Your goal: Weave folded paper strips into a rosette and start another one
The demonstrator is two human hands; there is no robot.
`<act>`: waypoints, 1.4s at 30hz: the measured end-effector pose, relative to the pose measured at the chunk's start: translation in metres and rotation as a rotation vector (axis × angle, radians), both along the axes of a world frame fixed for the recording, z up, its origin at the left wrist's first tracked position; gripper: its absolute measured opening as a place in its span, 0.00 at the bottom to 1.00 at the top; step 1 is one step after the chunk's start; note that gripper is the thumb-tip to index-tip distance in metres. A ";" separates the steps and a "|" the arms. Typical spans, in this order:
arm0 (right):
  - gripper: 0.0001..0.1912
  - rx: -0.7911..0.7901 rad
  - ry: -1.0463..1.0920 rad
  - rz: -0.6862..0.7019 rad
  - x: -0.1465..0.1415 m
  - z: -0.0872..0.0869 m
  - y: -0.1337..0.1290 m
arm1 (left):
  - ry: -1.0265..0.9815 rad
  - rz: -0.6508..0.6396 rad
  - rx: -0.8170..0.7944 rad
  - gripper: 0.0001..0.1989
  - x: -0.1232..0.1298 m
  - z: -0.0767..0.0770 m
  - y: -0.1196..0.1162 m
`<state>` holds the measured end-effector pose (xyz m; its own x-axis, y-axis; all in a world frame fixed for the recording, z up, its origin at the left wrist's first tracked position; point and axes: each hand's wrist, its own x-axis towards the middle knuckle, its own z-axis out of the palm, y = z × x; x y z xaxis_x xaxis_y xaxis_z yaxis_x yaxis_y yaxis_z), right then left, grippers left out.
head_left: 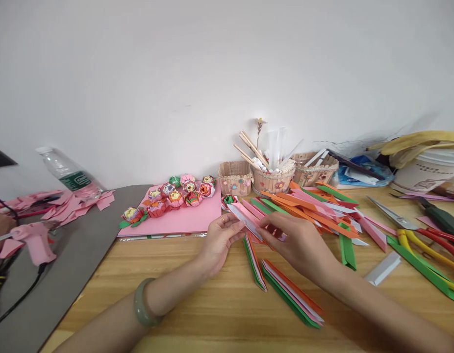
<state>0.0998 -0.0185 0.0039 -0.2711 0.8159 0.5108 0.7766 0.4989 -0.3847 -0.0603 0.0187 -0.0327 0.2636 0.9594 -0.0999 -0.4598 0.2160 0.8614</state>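
Note:
Between my two hands is a white and pink folded paper strip (244,219), lifted a little over the table. My left hand (222,240) pinches its near left side with thumb and fingers. On the right, my right hand (295,240) closes its fingers on the strip's other end. Below the hands lie a small stack of nested folded strips (255,262) and a larger stack (293,294), in green, pink, white and orange. A heap of loose folded paper strips (315,211) spreads behind my right hand.
Folded paper flowers (175,198) sit on pink paper (183,220) at the back left. Decorated baskets (234,179) stand along the wall. A pink glue gun (36,242) and a bottle (70,171) are at far left; scissors (399,220) lie at right.

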 end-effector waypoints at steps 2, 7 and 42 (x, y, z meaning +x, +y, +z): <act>0.10 0.001 0.016 0.038 -0.003 -0.004 -0.001 | -0.003 -0.007 0.003 0.09 0.000 0.001 0.000; 0.09 0.003 0.026 0.062 -0.004 -0.010 0.001 | -0.017 -0.026 -0.001 0.09 0.000 0.003 -0.001; 0.09 -0.136 0.052 0.100 0.022 0.012 0.014 | -0.022 0.036 -0.017 0.08 0.001 0.003 -0.001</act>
<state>0.1222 -0.0043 0.0158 -0.3299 0.8489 0.4130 0.7031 0.5129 -0.4926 -0.0592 0.0175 -0.0295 0.2314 0.9665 -0.1107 -0.4861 0.2135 0.8474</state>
